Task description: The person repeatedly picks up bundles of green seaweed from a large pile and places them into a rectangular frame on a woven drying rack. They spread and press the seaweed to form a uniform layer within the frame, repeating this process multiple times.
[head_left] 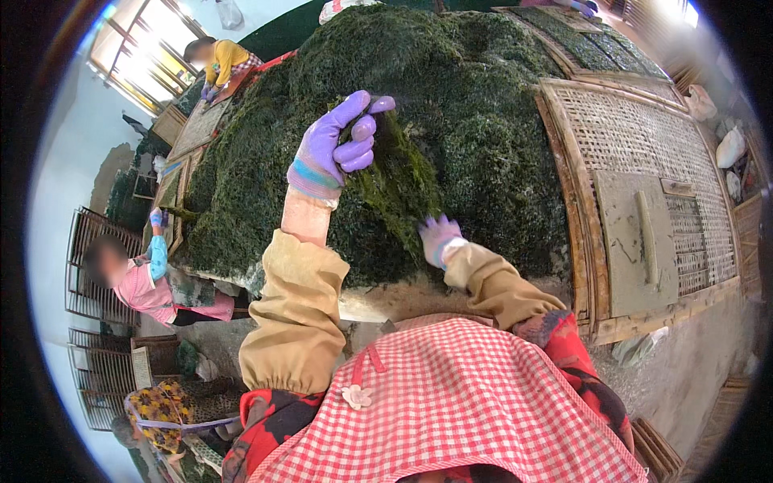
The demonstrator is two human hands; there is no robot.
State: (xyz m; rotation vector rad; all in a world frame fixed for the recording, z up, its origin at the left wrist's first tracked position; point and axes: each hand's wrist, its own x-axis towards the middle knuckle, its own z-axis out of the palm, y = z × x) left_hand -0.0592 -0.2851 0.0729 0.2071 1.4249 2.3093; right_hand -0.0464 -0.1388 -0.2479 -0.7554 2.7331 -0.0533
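Note:
A great heap of dark green, stringy seaweed (491, 153) rises in front of me. My left hand (334, 149), in a purple glove with a blue cuff band, is raised over it, its fingers closed on a lighter green clump of seaweed (394, 181). The strands hang down and to the right from that grip. Lower down, my right hand (440, 240), gloved in pale purple and slightly blurred, is beside the lower end of the strands with its fingers apart. I cannot tell whether it touches them. Tan sleeve covers reach up both forearms.
Right of the heap lies a wooden-framed woven screen (644, 121), with a grey board (636, 241) with a handle on it. One co-worker in yellow (229, 60) is at the far left, another in pink (145, 286) nearer. Slatted racks (101, 266) line the left wall.

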